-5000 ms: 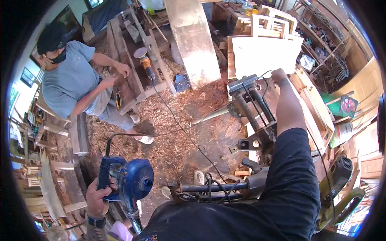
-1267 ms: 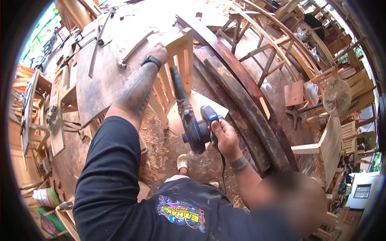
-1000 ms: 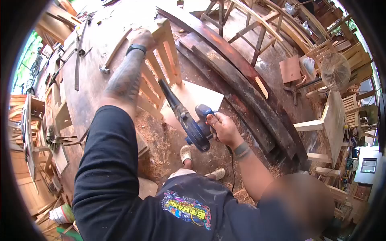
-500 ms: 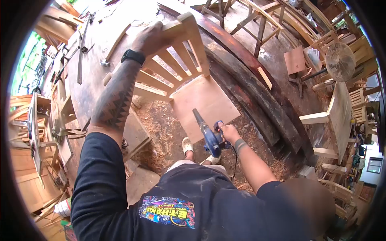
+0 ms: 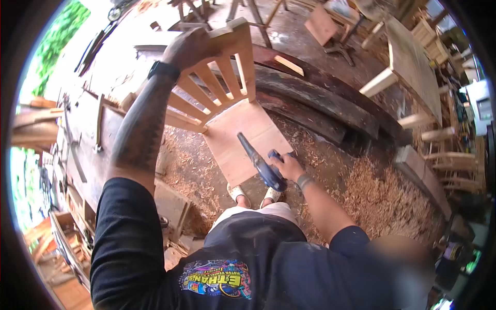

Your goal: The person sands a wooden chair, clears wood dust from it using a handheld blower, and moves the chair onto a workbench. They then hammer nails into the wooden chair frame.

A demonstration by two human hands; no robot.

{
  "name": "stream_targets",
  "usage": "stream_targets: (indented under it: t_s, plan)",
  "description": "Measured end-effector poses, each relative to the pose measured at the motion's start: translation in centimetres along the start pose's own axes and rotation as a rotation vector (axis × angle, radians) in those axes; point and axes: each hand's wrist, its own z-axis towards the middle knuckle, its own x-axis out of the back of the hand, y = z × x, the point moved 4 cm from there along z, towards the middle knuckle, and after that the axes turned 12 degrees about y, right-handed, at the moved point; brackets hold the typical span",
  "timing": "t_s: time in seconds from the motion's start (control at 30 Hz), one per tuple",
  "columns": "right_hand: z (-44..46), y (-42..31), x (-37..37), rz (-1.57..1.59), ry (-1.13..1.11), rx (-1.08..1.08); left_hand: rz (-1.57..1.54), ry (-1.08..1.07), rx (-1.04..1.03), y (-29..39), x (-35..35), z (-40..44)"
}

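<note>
A pale wooden chair with a slatted back and a flat square seat stands in front of me. My left hand is wrapped over the top rail of the back, a dark watch on its wrist. Lower down, my right hand grips the handle of a blue blower. The blower's dark nozzle points over the seat toward the slats; I cannot tell whether it touches the wood. The chair's legs are hidden under the seat.
Long dark timber beams lie just beyond the chair. Wood shavings cover the floor at right, with a wooden block beside them. A panel with legs stands at upper right. My slippers are close below the seat.
The view has swung right, showing more shavings. The chair sits slightly further left in view. The blower's nozzle has shifted a little toward the slatted back; both hands keep their grips.
</note>
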Motion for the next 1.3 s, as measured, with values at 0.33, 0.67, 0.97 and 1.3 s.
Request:
stream_targets:
  t_s: [0.33,0.67,0.97,1.3]
  plan:
    - [-14.3,3.8,9.7,-0.048,-0.028,-0.167,-0.186,-0.095,0.128,0.7,0.7,0.2]
    - [-23.3,-1.9,0.6,-0.165,0.109,-0.429,-0.456,-0.076,0.142,-15.5,-1.4,-4.2]
    - [-28.4,-6.7,-5.3,-0.153,0.306,-0.647,-0.454,0.004,-0.142,-7.0,7.4,-9.9]
    - [-31.5,-2.7,-3.5,-0.142,0.233,-0.755,-0.483,-0.018,-0.533,14.5,3.2,-2.4]
